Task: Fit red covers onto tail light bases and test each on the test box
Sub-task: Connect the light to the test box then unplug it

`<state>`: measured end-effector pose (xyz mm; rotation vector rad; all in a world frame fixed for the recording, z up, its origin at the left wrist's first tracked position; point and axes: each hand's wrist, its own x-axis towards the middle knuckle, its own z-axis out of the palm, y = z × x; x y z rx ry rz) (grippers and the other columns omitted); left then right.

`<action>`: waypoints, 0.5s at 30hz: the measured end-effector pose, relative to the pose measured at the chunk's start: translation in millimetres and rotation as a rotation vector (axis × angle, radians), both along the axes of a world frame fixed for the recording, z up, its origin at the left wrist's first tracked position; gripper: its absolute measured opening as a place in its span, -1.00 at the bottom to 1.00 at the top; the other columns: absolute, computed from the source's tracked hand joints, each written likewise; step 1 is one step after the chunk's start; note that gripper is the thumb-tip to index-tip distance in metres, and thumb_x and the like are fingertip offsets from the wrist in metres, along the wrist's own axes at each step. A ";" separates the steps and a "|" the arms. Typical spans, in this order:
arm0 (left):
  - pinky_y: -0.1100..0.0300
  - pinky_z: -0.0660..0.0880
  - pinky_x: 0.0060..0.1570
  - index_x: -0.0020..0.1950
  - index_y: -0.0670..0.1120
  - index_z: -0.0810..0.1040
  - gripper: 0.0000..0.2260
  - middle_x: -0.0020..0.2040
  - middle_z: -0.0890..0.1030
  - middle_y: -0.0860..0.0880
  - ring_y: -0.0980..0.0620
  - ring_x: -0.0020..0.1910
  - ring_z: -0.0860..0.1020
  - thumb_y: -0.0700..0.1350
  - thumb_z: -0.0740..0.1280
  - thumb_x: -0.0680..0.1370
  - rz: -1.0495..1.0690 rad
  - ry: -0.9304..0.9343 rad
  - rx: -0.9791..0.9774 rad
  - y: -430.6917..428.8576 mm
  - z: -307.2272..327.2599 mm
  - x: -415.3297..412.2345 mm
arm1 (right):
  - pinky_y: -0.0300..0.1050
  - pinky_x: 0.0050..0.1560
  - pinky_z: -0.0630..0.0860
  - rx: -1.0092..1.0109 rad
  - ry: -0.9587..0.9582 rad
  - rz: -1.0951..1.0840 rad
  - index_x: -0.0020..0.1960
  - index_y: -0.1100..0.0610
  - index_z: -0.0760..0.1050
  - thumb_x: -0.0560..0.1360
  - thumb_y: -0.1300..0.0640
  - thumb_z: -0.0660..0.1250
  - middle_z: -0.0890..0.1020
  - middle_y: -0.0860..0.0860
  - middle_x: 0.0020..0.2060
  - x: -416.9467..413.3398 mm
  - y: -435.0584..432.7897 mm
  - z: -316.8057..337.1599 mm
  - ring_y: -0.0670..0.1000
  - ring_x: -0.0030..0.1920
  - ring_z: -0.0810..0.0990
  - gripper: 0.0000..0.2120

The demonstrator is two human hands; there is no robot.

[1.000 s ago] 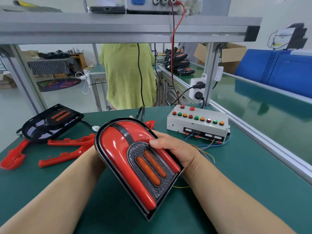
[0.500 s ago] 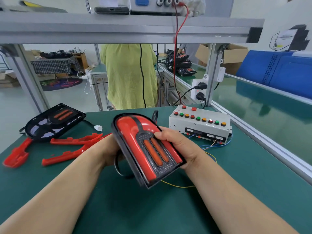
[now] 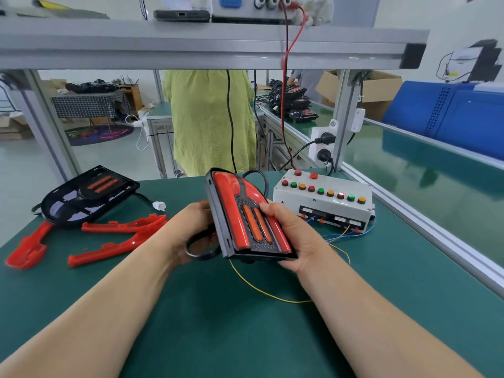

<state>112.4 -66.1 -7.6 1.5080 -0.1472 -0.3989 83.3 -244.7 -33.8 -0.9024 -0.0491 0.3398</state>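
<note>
The left hand (image 3: 191, 230) and right hand (image 3: 296, 237) grip the red-covered black tail light (image 3: 236, 208) between them, long axis pointing away. The white button-topped test box (image 3: 321, 199) lies just beyond the nearer right hand.

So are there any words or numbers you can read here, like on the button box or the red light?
Nothing here can be read clearly.
Test box: white labels along its front, too blurred to read.
Paper on the black machine, far right: too small to read.
Tail light: no writing shows on it.
</note>
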 end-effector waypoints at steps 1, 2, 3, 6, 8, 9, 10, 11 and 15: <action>-0.01 0.65 -0.06 0.18 -0.38 0.54 -0.78 -0.04 0.68 -0.25 -0.14 -0.15 0.67 -0.37 0.16 0.63 -0.010 -0.011 -0.003 -2.1 -0.5 -0.7 | 0.06 -0.11 0.65 0.010 0.006 -0.003 0.18 0.19 0.48 0.38 0.13 0.36 0.67 0.17 -0.11 0.1 0.1 -0.3 0.11 -0.21 0.68 -0.62; -0.03 0.63 0.00 0.16 -0.36 0.56 -0.78 -0.02 0.68 -0.25 -0.17 -0.11 0.66 -0.36 0.16 0.63 -0.010 -0.017 0.005 -4.2 -0.6 -1.9 | 0.05 -0.15 0.66 0.019 0.013 -0.005 0.18 0.20 0.48 0.37 0.12 0.36 0.67 0.18 -0.11 -0.1 0.5 -0.3 0.11 -0.22 0.68 -0.60; -0.04 0.60 0.03 0.11 -0.35 0.58 -0.78 -0.03 0.68 -0.26 -0.18 -0.11 0.64 -0.37 0.16 0.62 0.009 -0.015 0.015 -6.5 -1.1 -2.3 | 0.04 -0.20 0.67 0.029 0.021 -0.006 0.17 0.21 0.48 0.36 0.13 0.36 0.67 0.18 -0.13 -0.3 1.3 0.0 0.11 -0.24 0.68 -0.61; 0.18 0.58 -0.32 -0.11 -0.27 0.57 -0.75 -0.29 0.63 -0.18 -0.06 -0.39 0.61 -0.38 0.13 0.63 0.104 0.057 -0.108 -12.3 -6.3 0.5 | 0.08 -0.27 0.66 0.046 0.046 -0.027 0.18 0.23 0.45 0.39 0.15 0.33 0.66 0.20 -0.11 -0.6 4.1 1.3 0.14 -0.25 0.68 -0.62; 0.14 0.60 -0.35 -0.05 -0.25 0.58 -0.74 -0.25 0.64 -0.17 -0.05 -0.36 0.65 -0.29 0.11 0.66 0.092 0.186 -0.287 -17.7 -6.6 -1.1 | 0.12 -0.22 0.63 0.026 0.034 -0.071 0.24 0.20 0.40 0.49 0.20 0.27 0.59 0.25 0.00 1.5 3.8 1.0 0.17 -0.20 0.64 -0.68; 0.09 0.63 -0.30 -0.01 -0.24 0.62 -0.72 -0.18 0.67 -0.18 -0.07 -0.29 0.67 -0.25 0.11 0.68 0.066 0.232 -0.351 -19.7 -6.9 -2.0 | 0.11 -0.20 0.63 0.019 0.029 -0.091 0.25 0.18 0.38 0.54 0.21 0.23 0.56 0.26 0.05 2.3 3.3 0.8 0.18 -0.17 0.62 -0.71; 0.08 0.64 -0.28 -0.02 -0.24 0.66 -0.68 -0.14 0.69 -0.18 -0.07 -0.24 0.69 -0.23 0.12 0.68 0.042 0.237 -0.364 -19.9 -9.0 -0.8 | 0.10 -0.19 0.63 0.022 0.030 -0.103 0.26 0.18 0.38 0.57 0.21 0.21 0.55 0.27 0.05 2.7 2.4 1.3 0.18 -0.15 0.60 -0.73; 0.11 0.63 -0.30 -0.09 -0.23 0.68 -0.64 -0.14 0.70 -0.17 -0.04 -0.25 0.70 -0.21 0.12 0.69 0.035 0.223 -0.342 -20.0 -10.1 -0.2 | 0.09 -0.19 0.64 0.035 0.036 -0.112 0.24 0.21 0.39 0.58 0.21 0.20 0.56 0.26 0.03 3.3 1.6 1.9 0.18 -0.15 0.60 -0.75; 0.09 0.55 0.07 0.02 -0.05 0.57 -0.75 -0.05 0.64 -0.05 0.02 -0.08 0.61 0.03 0.15 0.67 0.061 0.186 -0.049 -17.3 -6.1 2.3 | 0.08 -0.21 0.64 0.062 0.043 -0.178 0.12 0.24 0.48 0.58 0.21 0.21 0.64 0.22 -0.09 5.1 -0.3 4.0 0.16 -0.21 0.65 -0.84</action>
